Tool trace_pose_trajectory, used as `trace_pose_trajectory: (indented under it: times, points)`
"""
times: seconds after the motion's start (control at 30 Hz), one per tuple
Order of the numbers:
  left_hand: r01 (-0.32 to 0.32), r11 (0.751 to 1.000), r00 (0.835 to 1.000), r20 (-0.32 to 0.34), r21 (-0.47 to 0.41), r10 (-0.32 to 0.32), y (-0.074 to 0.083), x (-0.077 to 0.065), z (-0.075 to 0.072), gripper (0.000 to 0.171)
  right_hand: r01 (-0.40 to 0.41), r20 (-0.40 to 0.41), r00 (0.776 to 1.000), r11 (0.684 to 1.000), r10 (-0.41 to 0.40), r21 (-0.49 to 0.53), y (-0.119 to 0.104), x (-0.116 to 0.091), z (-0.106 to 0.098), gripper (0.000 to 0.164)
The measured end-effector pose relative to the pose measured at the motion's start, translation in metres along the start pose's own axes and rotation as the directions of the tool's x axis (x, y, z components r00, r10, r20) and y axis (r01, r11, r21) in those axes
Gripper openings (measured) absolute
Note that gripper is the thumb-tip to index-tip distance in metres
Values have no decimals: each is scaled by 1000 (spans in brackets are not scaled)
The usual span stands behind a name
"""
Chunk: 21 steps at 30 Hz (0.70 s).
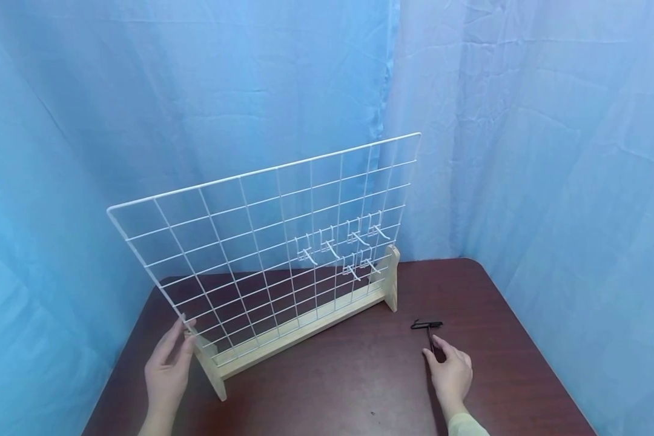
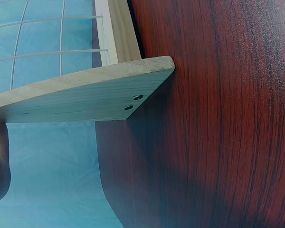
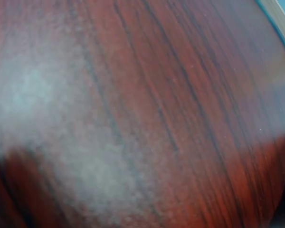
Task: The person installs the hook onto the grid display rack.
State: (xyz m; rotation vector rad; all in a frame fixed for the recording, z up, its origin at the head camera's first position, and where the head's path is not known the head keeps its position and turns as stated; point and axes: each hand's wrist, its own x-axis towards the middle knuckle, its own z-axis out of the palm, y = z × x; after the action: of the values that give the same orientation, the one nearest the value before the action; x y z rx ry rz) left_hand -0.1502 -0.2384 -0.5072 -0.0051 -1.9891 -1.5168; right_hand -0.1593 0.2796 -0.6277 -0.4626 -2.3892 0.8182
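Note:
A white wire grid panel (image 1: 261, 230) stands slanted in a pale wooden stand (image 1: 305, 330). Several white hooks (image 1: 354, 269) hang on its right half. My left hand (image 1: 166, 369) grips the stand's near left upright, by the grid's lower edge; the left wrist view has one finger (image 2: 1, 142) against the upright's wooden side panel (image 2: 85, 95). Away to the right of the stand, my right hand (image 1: 451, 375) pinches the stem of a black T-shaped hook (image 1: 429, 327), holding it over the table. Neither hand nor hook can be made out in the right wrist view.
A dark red wood-grain table (image 1: 349, 387) lies under everything, its right rear corner rounded. Light blue curtains (image 1: 196, 91) hang behind and on both sides. Two screw heads (image 2: 133, 102) show low on the stand's side panel.

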Motion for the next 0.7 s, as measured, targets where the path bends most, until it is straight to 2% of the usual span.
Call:
trace_pose_trajectory:
  times: [0.13, 0.33, 0.5, 0.7]
  points:
    - [-7, 1000, 1000, 4, 4, 7, -2, 0, 0, 46, 11, 1, 1000, 1000, -11, -10, -1, -1, 0, 36]
    - [16, 1000, 1000, -2, 15, -16, -4, 1, 0, 47, -16, 29, 999, 999, 17, -30, -2, -1, 0, 32]
    - [32, 999, 999, 3, 11, -32, -2, 1, 0, 45, 3, 15, 1000, 1000, -3, -27, -1, -2, 1, 28]
    - [12, 1000, 1000, 1, 16, -12, -3, 1, 0, 47, 0, -3, 1000, 1000, 0, -22, -1, -3, 1, 22]
